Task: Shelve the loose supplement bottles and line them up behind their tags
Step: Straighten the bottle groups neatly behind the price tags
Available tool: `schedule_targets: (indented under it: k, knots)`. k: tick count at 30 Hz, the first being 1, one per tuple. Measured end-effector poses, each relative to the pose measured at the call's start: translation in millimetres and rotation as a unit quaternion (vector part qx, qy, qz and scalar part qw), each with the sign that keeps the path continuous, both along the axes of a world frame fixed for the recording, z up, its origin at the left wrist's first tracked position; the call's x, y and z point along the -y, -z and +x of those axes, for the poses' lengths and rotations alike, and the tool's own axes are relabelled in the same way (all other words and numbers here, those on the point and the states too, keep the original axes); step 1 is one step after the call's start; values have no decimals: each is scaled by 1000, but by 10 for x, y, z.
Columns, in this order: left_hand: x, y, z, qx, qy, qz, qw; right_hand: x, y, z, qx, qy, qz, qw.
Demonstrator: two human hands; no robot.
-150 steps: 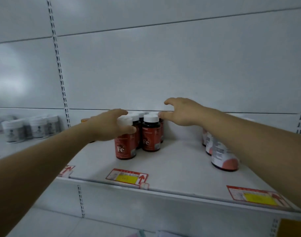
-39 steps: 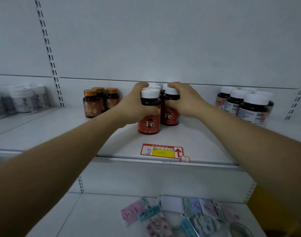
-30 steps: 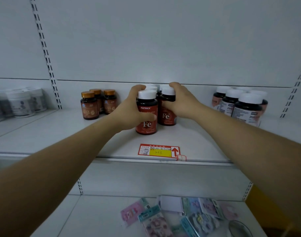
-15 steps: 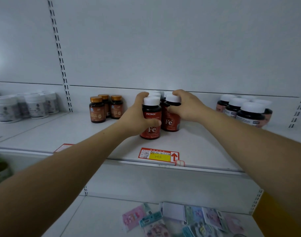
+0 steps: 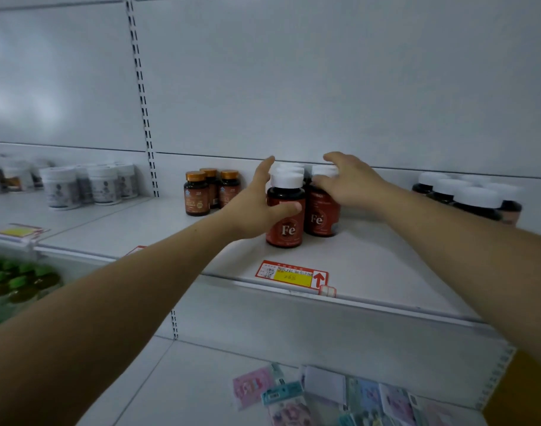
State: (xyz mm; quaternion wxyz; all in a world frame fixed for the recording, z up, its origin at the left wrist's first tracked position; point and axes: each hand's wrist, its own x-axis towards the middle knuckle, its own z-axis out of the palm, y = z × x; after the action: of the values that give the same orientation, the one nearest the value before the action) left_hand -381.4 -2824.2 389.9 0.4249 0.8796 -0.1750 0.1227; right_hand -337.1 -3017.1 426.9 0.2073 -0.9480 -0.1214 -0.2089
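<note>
Two rows of red "Fe" bottles with white caps stand on the white shelf (image 5: pixel 382 265), behind a red and yellow price tag (image 5: pixel 290 276). My left hand (image 5: pixel 250 207) holds the front left Fe bottle (image 5: pixel 286 226): the thumb lies across its front and the fingers rise along its left side. My right hand (image 5: pixel 352 182) hovers with spread fingers over the front right Fe bottle (image 5: pixel 319 218), its thumb touching the cap. More white caps (image 5: pixel 290 169) show behind the front pair.
Three amber bottles with orange caps (image 5: pixel 198 193) stand to the left, white jars (image 5: pixel 60 187) further left. Dark bottles with white caps (image 5: pixel 475 201) stand at the right. Green-capped bottles (image 5: pixel 14 281) sit lower left. Flat packets (image 5: pixel 293 398) lie on the lower shelf.
My right hand has loosened from the right bottle and its fingers have spread. The left fingers have straightened upward off the cap while the thumb stays on the front bottle.
</note>
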Motion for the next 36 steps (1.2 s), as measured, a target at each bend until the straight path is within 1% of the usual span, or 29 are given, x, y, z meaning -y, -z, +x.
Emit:
schedule_targets:
  k: [2,4,6,8,10,13,16,19,24,28,31,34,36]
  knots:
    - [-130,-41,18,-9,-13,28,999,-54,-128,-28,2,0,-5,1000]
    - [-310,-104,37,-4,-48,90,995,-156,-261,-64,2,-7,-11,1000]
    - [-547,-167,56,21,-84,145,986,-325,-377,-108,8,-14,-22,1000]
    - [-811,-215,72,55,-96,170,979,-568,-460,-143,14,-20,-40,999]
    - [-1078,-230,88,71,-94,190,975,-878,-509,-157,20,-25,-69,997]
    - [-1498,-170,160,42,-90,226,969,-1408,-473,-118,24,-26,-114,993]
    - [-1894,-52,364,-34,-90,243,965,-1881,-288,65,-13,-14,-131,991]
    - [-2134,48,590,-87,-75,220,969,-2155,-21,291,-64,29,-111,991]
    - [-2093,99,873,-131,-20,87,987,-2250,294,547,-95,92,-20,991]
    - [-1908,93,1059,-116,28,29,992,-2236,374,722,-102,95,19,990]
    - [-1851,109,1154,-93,49,2,994,-2224,381,842,-84,82,28,993]
    - [-1848,166,1178,-72,62,-47,994,-2196,391,898,-68,72,58,993]
    - [-1840,180,1170,-55,56,-37,996,-2180,418,905,-60,67,77,993]
